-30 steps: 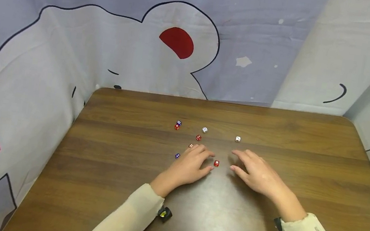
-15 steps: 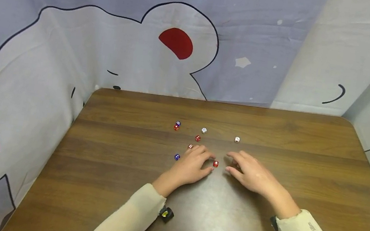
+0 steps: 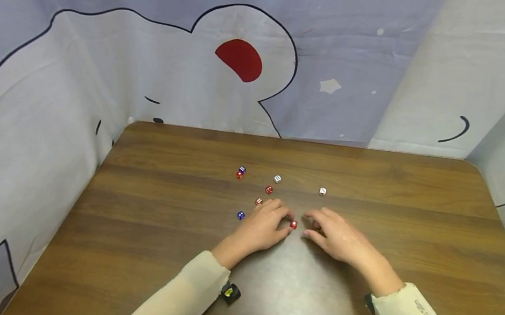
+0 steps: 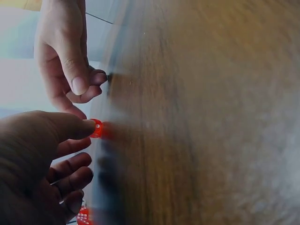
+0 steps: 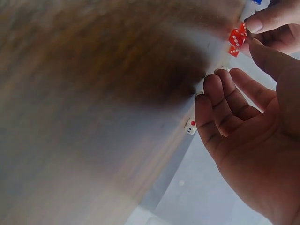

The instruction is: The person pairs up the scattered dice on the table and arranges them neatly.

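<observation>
My left hand (image 3: 261, 227) reaches in low over the wooden table, palm down. Its thumb and index fingertips lie right at a red die (image 3: 293, 224) with a white pip, one on either side of it. In the left wrist view the thumb tip overlaps this die (image 4: 97, 128). Just to the right, my right hand (image 3: 340, 237) faces it with fingers loosely bent and a gap between thumb and index, holding nothing. By the left hand's knuckles lies another red die (image 3: 259, 201), partly hidden, with a blue die (image 3: 241, 215) left of the hand.
Farther back are a red die (image 3: 269, 189), a white die (image 3: 277, 179), and a blue die (image 3: 242, 169) touching a red die (image 3: 239, 175). Another white die (image 3: 322, 191) lies beyond the right hand. A printed curtain (image 3: 172, 69) hangs behind the table (image 3: 399, 190).
My right hand has moved left, closer to the red die between the hands. The left hand has edged slightly right, bringing its thumb and index fingertips to that die. The dice keep their places.
</observation>
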Available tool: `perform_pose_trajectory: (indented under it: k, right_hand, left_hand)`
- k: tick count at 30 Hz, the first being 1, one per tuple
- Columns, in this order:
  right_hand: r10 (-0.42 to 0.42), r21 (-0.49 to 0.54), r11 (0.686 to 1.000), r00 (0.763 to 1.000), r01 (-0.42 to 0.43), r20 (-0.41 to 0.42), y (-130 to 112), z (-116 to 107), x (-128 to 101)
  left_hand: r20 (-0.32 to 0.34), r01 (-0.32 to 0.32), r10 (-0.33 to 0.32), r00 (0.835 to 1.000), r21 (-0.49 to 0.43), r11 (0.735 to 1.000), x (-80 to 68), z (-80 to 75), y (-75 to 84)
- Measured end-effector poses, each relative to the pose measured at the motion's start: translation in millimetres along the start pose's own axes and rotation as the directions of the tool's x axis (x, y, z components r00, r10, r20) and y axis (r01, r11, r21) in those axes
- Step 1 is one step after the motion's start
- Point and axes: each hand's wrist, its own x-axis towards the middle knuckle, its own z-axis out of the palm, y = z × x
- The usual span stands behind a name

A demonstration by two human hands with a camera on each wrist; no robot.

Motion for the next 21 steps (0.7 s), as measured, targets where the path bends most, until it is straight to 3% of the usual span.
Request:
perform_pose_trajectory:
  k: [21]
  right_hand:
    - [0.012,0.007,1.0,1.0,-0.012,0.007,-10.6,8.6,10.4]
  left_hand:
    - [-0.002,0.02,-0.02,1.0,0.006,1.0,1.7,4.4,2.2]
